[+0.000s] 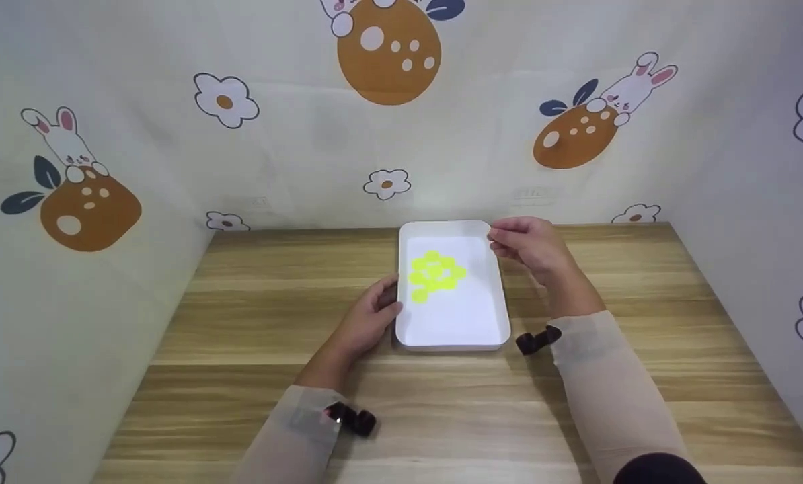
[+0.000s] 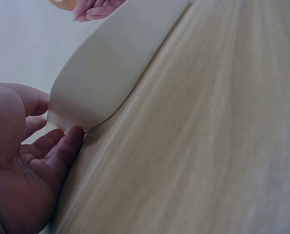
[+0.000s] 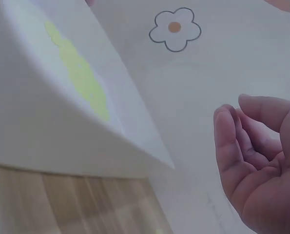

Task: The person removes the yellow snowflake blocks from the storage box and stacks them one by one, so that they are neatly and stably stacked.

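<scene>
A white rectangular tray rests on the wooden table, with several small yellow pieces clustered inside, toward its left side. Its outer wall fills the upper part of the left wrist view. At the tray's left side, my left hand holds the edge with curled fingers and thumb; some fingertips are hidden against the wall. My right hand is beside the far right corner. In the right wrist view this right hand stands apart from the tray, fingers loosely bent around nothing.
The wooden table meets a wall cover printed with rabbits and flowers just behind the tray; the same cover rises on both sides. A small black device is strapped at the left wrist, and another black device at the right.
</scene>
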`<state>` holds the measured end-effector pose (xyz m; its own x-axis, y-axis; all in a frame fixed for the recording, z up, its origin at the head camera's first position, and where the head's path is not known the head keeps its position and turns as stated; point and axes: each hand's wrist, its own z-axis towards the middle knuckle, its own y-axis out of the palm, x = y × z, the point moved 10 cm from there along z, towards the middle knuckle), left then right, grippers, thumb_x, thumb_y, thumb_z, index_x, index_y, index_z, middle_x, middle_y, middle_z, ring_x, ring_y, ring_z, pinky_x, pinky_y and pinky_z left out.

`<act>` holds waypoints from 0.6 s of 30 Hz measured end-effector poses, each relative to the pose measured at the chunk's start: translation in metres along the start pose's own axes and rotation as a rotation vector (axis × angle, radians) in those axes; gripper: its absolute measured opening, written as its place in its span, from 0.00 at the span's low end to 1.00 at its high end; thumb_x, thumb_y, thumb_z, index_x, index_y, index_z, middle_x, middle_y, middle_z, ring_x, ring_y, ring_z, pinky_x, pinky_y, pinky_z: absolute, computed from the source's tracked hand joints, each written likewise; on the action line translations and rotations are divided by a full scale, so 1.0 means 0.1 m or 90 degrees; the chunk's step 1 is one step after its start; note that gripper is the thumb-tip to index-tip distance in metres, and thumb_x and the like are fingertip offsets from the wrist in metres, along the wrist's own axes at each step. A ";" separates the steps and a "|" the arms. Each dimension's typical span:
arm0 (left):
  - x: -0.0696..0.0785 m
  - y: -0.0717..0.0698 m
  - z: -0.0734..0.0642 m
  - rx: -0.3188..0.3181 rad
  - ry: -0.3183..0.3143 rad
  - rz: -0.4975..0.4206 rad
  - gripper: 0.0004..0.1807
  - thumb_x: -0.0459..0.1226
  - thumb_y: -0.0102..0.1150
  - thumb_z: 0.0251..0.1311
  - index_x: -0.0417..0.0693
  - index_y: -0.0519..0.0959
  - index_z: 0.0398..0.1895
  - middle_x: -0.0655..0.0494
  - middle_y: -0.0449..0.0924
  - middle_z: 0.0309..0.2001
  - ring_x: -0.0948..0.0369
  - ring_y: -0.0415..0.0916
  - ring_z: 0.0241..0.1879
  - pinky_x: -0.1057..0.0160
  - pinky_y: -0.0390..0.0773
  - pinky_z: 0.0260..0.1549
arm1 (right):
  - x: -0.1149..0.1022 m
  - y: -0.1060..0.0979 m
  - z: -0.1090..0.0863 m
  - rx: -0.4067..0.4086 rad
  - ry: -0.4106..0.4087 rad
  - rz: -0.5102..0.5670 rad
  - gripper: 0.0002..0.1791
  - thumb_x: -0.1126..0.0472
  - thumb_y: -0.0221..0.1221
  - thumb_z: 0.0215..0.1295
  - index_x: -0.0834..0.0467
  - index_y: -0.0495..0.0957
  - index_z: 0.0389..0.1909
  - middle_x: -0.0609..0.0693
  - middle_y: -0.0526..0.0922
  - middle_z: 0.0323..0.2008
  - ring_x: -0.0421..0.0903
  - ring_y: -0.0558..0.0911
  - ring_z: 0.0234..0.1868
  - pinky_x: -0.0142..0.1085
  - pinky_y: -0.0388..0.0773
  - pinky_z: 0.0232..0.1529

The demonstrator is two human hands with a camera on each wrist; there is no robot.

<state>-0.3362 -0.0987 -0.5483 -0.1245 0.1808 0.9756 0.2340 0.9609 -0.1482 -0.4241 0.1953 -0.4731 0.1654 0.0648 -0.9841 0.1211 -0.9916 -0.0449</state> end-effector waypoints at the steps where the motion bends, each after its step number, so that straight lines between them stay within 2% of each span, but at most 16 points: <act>1: 0.00 0.00 0.00 0.000 0.001 0.000 0.34 0.34 0.55 0.79 0.50 0.61 0.84 0.47 0.64 0.83 0.49 0.63 0.82 0.47 0.65 0.82 | -0.02 0.04 0.01 -0.007 0.002 -0.012 0.20 0.59 0.68 0.74 0.66 0.82 0.60 0.51 0.90 0.45 0.42 0.90 0.41 0.33 0.91 0.49; 6: 0.01 0.00 -0.01 0.001 0.003 -0.001 0.34 0.34 0.55 0.78 0.50 0.61 0.84 0.47 0.64 0.83 0.49 0.63 0.82 0.47 0.65 0.82 | -0.04 0.23 0.12 -0.040 0.026 -0.061 0.19 0.57 0.68 0.74 0.61 0.83 0.60 0.56 0.89 0.53 0.47 0.90 0.48 0.35 0.90 0.53; 11: 0.00 -0.01 -0.01 0.005 0.002 0.005 0.34 0.35 0.55 0.79 0.51 0.61 0.84 0.46 0.65 0.82 0.48 0.64 0.82 0.46 0.65 0.82 | 0.00 0.42 0.23 -0.074 0.044 -0.059 0.19 0.60 0.69 0.72 0.62 0.83 0.60 0.55 0.89 0.51 0.53 0.90 0.51 0.36 0.91 0.53; 16: 0.01 0.00 0.00 -0.006 0.009 0.006 0.34 0.34 0.55 0.79 0.50 0.60 0.84 0.46 0.64 0.83 0.49 0.63 0.82 0.47 0.64 0.82 | 0.07 0.51 0.33 -0.080 0.082 -0.081 0.23 0.60 0.69 0.72 0.63 0.81 0.65 0.55 0.88 0.52 0.60 0.86 0.61 0.37 0.90 0.56; 18: 0.01 0.01 0.00 -0.013 0.013 0.002 0.34 0.34 0.54 0.79 0.49 0.60 0.85 0.47 0.64 0.83 0.49 0.63 0.82 0.47 0.65 0.82 | 0.10 0.53 0.36 -0.083 0.095 -0.096 0.25 0.59 0.69 0.72 0.63 0.80 0.66 0.54 0.87 0.53 0.59 0.86 0.62 0.38 0.89 0.58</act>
<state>-0.3359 -0.0977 -0.5476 -0.1045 0.1789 0.9783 0.2539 0.9559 -0.1476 -0.4512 0.1389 -0.4917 0.2771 0.2362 -0.9314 0.2786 -0.9474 -0.1574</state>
